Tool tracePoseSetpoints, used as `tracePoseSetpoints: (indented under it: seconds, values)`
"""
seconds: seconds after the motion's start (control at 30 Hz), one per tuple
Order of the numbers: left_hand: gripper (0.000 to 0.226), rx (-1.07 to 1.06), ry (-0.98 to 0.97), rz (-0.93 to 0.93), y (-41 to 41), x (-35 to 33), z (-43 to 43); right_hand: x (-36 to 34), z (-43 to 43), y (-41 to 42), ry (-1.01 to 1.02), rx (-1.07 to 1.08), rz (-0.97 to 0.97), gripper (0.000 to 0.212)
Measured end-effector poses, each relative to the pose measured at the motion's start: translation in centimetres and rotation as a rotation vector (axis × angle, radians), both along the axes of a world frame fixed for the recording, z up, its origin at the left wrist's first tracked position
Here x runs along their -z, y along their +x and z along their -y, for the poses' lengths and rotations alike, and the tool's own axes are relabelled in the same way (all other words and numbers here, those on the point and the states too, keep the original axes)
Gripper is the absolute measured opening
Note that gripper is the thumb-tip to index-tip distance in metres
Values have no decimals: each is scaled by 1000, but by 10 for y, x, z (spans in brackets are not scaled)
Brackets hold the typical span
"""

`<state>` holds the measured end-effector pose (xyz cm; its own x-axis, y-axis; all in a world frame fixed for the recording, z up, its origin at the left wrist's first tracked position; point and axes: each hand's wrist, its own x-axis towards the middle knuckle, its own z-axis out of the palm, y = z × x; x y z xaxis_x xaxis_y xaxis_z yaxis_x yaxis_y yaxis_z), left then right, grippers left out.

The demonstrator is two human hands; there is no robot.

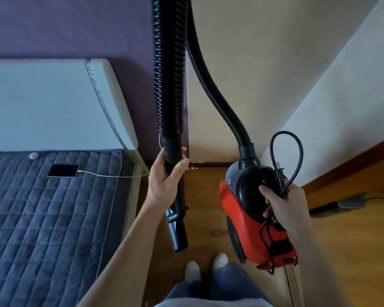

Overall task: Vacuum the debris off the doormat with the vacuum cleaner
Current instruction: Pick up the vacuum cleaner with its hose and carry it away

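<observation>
Home bedrm; bed (pixel 53 218), wood floor (pixel 353 251)

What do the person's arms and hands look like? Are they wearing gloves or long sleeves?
No gloves: the left hand and the right hand are both bare. No ring, watch or bracelet shows on either one. No sleeves show anywhere in the picture either, so whatever top the person wears stops higher up, out of sight.
</observation>
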<state>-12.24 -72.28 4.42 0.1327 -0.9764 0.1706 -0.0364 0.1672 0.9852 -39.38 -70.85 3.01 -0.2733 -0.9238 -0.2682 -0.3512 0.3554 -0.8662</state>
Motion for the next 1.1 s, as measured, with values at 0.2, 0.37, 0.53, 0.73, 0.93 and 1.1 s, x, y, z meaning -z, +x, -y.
tracePoseSetpoints:
  seconds: [0.2, 0.37, 0.53, 0.73, 0.93, 1.1]
  values:
    - [16, -76, 52, 97, 7, 2, 43, 14, 50, 7, 47, -37, 29, 18]
    - [11, -87, 103, 51, 2, 5, 73, 23, 74, 5, 79, -32, 74, 16]
    - [20, -103, 134, 58, -18, 16, 101, 37, 92, -4, 84, -66, 72, 10]
    - [19, -84, 203, 62, -33, 47, 123, 73, 106, -17, 119, -45, 76, 14]
    - [21, -42, 236, 101, -43, 95, 149, 122, 117, -22, 158, -27, 69, 18]
    - [19, 11, 276, 96, -56, 159, 171, 174, 128, -22, 179, -40, 62, 12]
